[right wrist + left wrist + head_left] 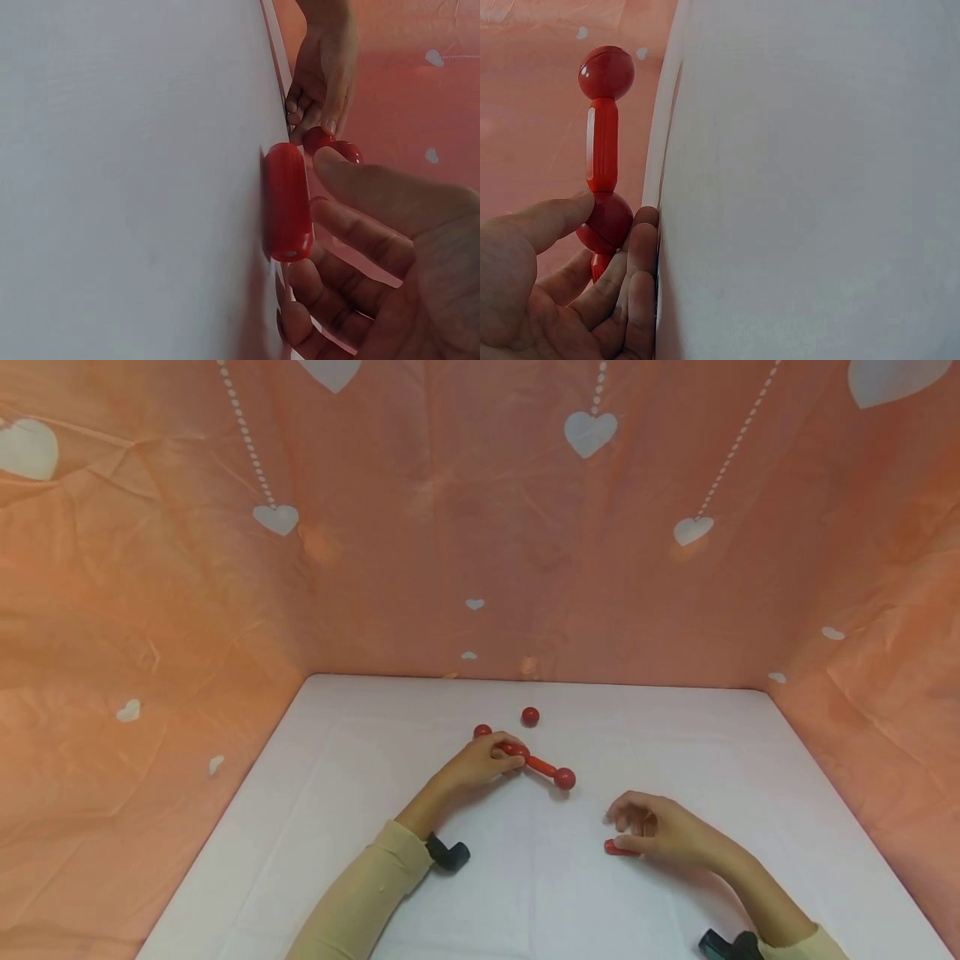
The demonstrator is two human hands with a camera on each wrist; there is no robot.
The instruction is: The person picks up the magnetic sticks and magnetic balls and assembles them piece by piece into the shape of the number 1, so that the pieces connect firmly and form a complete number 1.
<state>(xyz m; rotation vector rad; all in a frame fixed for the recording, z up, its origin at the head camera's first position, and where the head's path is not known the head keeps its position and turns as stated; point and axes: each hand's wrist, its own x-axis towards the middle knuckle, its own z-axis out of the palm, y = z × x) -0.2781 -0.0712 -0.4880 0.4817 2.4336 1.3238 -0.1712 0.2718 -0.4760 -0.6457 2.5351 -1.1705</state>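
My left hand (483, 760) pinches the middle ball (609, 223) of a red chain of balls and rods between thumb and fingers. A red rod (602, 146) runs from that ball to an end ball (565, 778), and another ball (482, 731) shows past the hand at the far end. The stretch under my left fingers is partly hidden. My right hand (663, 828) hovers around a loose red rod (286, 202) lying on the white table, thumb and fingers spread about it without a visible grip.
A single red ball (530, 717) lies behind the chain, towards the back of the white table (360, 718). Orange cloth with white hearts (510, 543) rises behind and at both sides. Dark wrist cameras (450, 856) stick out from both wrists.
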